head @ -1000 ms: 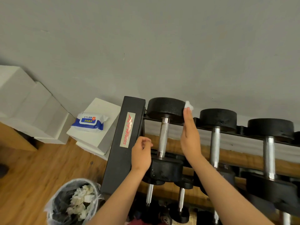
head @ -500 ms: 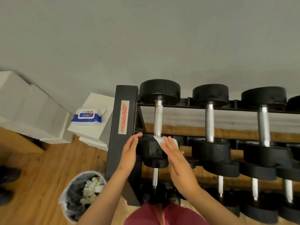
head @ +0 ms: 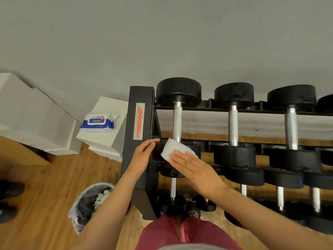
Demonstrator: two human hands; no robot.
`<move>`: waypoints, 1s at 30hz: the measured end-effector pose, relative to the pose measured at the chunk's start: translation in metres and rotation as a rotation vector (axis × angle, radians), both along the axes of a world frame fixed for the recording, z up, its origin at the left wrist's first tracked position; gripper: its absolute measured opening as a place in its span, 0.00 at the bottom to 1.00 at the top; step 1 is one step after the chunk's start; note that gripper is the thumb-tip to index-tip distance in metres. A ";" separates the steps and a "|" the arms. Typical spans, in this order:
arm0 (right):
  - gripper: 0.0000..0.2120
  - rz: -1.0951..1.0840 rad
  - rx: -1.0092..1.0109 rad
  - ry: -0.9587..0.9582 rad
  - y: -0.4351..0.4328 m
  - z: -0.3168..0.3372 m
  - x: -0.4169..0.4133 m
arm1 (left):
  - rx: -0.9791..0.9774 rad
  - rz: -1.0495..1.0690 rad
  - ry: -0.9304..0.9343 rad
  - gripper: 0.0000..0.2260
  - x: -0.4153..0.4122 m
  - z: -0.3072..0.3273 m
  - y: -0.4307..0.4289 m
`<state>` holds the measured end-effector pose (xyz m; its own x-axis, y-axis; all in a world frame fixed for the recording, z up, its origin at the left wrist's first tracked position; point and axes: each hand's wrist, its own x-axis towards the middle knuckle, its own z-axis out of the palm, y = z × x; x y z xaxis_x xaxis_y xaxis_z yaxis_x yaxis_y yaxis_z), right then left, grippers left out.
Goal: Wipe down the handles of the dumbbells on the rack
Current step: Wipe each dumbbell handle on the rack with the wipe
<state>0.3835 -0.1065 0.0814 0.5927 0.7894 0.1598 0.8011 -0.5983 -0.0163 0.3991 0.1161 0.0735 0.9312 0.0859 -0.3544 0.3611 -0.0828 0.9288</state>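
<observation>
My right hand [head: 196, 168]: come down from far head, fingers flat, pressing wipe [head: 172, 149] on near head of leftmost top dumbbell [head: 178, 91] | my left hand [head: 144, 156]: loose-fingered, touching that head by rack post [head: 138, 159] | handle [head: 177, 121] bare above wipe; probably my next pass.

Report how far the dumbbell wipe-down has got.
Done: crumpled used wipes in the bin suggest some wiping is done; which handles are clean cannot be told. In hand: the right hand presses a white wipe flat on the leftmost dumbbell's near head, left hand touching the rack. Left: likely its handle and the neighbouring ones.
</observation>
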 end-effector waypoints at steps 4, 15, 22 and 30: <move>0.33 -0.087 0.093 0.020 0.039 -0.011 -0.010 | -0.007 0.009 -0.018 0.12 0.000 -0.001 -0.001; 0.46 -0.295 0.453 0.343 -0.010 -0.021 -0.023 | 0.066 0.016 0.017 0.14 0.001 0.002 -0.011; 0.22 -0.849 1.241 1.011 -0.006 -0.013 -0.027 | 0.155 0.160 0.010 0.13 0.014 0.010 -0.026; 0.15 -0.911 1.279 0.903 0.013 0.026 0.064 | 0.362 0.256 0.003 0.07 0.049 0.019 -0.067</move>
